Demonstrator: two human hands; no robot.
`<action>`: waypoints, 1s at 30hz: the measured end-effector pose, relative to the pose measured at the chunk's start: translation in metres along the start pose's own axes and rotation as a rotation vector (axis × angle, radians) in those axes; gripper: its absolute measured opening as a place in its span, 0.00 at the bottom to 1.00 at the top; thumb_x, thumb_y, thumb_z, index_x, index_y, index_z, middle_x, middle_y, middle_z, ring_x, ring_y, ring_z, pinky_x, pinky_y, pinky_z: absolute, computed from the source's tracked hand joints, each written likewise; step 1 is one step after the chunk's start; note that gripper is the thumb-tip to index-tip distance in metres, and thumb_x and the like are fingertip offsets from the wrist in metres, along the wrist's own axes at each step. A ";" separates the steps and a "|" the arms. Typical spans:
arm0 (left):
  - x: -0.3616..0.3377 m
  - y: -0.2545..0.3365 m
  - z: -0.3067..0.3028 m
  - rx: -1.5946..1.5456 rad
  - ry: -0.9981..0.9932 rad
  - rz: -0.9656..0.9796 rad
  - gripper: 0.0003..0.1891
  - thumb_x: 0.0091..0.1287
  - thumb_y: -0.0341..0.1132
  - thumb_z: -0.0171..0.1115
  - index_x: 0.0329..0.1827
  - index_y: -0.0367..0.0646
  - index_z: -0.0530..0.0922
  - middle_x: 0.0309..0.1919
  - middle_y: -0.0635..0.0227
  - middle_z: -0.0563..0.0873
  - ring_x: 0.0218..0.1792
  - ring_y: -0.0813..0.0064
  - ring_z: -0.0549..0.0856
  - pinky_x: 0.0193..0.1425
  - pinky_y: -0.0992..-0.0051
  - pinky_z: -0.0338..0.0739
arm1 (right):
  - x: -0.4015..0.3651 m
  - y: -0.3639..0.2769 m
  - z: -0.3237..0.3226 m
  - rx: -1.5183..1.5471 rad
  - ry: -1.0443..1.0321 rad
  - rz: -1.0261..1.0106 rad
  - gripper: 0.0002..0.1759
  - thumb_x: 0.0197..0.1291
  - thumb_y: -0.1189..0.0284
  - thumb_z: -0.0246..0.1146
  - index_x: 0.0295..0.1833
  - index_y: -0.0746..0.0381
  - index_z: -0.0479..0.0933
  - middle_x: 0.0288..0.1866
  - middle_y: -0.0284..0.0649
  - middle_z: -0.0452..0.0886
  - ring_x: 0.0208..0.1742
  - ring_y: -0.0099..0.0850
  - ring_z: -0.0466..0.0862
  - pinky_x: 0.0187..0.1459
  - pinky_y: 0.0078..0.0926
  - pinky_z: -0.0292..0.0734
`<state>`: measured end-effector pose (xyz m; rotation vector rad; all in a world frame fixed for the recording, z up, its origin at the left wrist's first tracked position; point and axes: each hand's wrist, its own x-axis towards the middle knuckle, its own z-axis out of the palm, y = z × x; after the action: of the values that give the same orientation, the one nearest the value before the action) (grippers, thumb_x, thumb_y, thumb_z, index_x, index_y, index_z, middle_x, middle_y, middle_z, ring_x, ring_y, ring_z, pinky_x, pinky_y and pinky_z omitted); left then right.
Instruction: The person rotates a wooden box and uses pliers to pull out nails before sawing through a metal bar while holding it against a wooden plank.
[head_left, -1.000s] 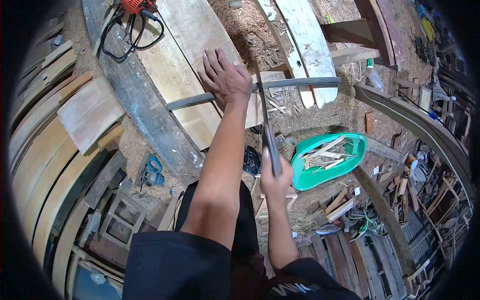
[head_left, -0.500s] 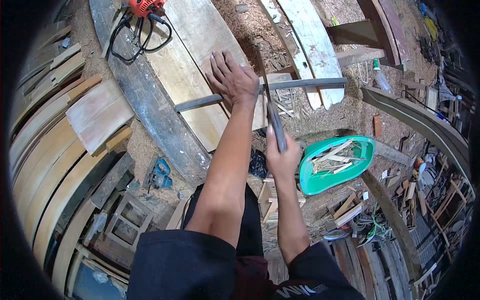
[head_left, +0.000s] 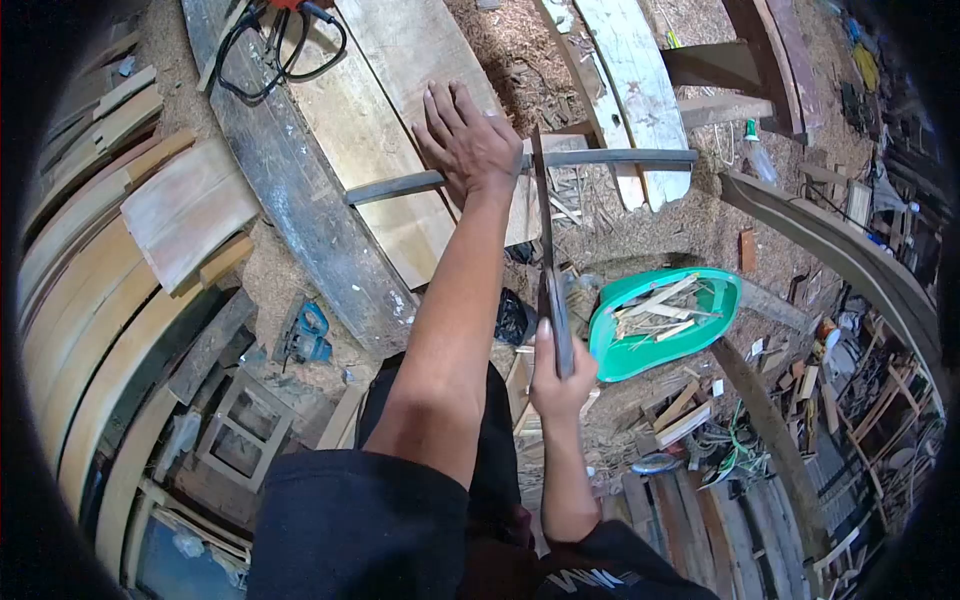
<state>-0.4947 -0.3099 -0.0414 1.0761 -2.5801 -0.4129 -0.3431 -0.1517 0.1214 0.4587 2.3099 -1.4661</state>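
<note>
A long, narrow dark strip of wood [head_left: 622,156] lies crosswise over light-coloured planks. My left hand [head_left: 470,140] rests on top of it, pressing on strip and board [head_left: 380,210] with fingers spread. In my right hand [head_left: 560,370] is the handle of a handsaw [head_left: 545,220]. Its narrow blade points away from me and crosses the strip just right of my left hand. My right fingers are wrapped round the handle; how deep the blade sits in the wood cannot be made out.
A green tub [head_left: 660,350] of wood offcuts stands right of my right hand. A red power tool [head_left: 290,4] with a black cord is at the top edge. A blue power tool [head_left: 305,335] lies on the floor at left, near stacked curved boards [head_left: 90,370].
My right hand has pulled the saw back toward me, so more blade shows on my side of the strip. My left hand stays on the strip; the view has shifted slightly.
</note>
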 end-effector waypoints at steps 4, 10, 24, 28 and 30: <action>0.005 0.002 0.003 -0.020 0.009 -0.016 0.33 0.61 0.40 0.52 0.71 0.36 0.65 0.75 0.47 0.60 0.77 0.53 0.56 0.78 0.47 0.40 | 0.047 -0.004 0.019 0.059 -0.026 -0.050 0.15 0.67 0.68 0.63 0.30 0.66 0.78 0.18 0.29 0.72 0.22 0.16 0.68 0.25 0.23 0.65; 0.003 0.001 0.004 -0.023 0.000 -0.028 0.32 0.61 0.40 0.52 0.70 0.37 0.66 0.75 0.48 0.61 0.77 0.52 0.55 0.78 0.46 0.39 | 0.020 0.005 0.007 -0.069 -0.003 -0.123 0.11 0.66 0.69 0.65 0.38 0.67 0.82 0.19 0.32 0.73 0.22 0.18 0.71 0.25 0.22 0.68; 0.002 -0.001 0.007 -0.013 0.022 -0.020 0.32 0.63 0.42 0.52 0.71 0.37 0.66 0.75 0.51 0.61 0.78 0.55 0.55 0.78 0.47 0.40 | 0.010 -0.005 -0.002 -0.021 -0.038 -0.074 0.14 0.66 0.70 0.64 0.28 0.66 0.77 0.16 0.30 0.68 0.21 0.15 0.67 0.24 0.21 0.63; 0.003 0.001 0.006 -0.038 0.016 -0.028 0.32 0.63 0.42 0.52 0.70 0.37 0.66 0.75 0.50 0.60 0.78 0.54 0.54 0.78 0.46 0.39 | 0.073 -0.005 0.030 -0.064 -0.050 -0.049 0.14 0.66 0.68 0.65 0.30 0.66 0.78 0.16 0.31 0.69 0.20 0.17 0.67 0.23 0.23 0.64; 0.002 0.000 0.007 -0.074 0.007 -0.033 0.32 0.63 0.42 0.51 0.70 0.37 0.66 0.76 0.49 0.59 0.78 0.54 0.53 0.79 0.45 0.36 | 0.069 -0.005 0.026 -0.032 -0.046 -0.051 0.14 0.65 0.68 0.65 0.31 0.66 0.79 0.16 0.31 0.70 0.20 0.17 0.67 0.22 0.24 0.64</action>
<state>-0.4984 -0.3106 -0.0471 1.0941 -2.5231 -0.5076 -0.4029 -0.1720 0.0827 0.3552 2.3214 -1.4455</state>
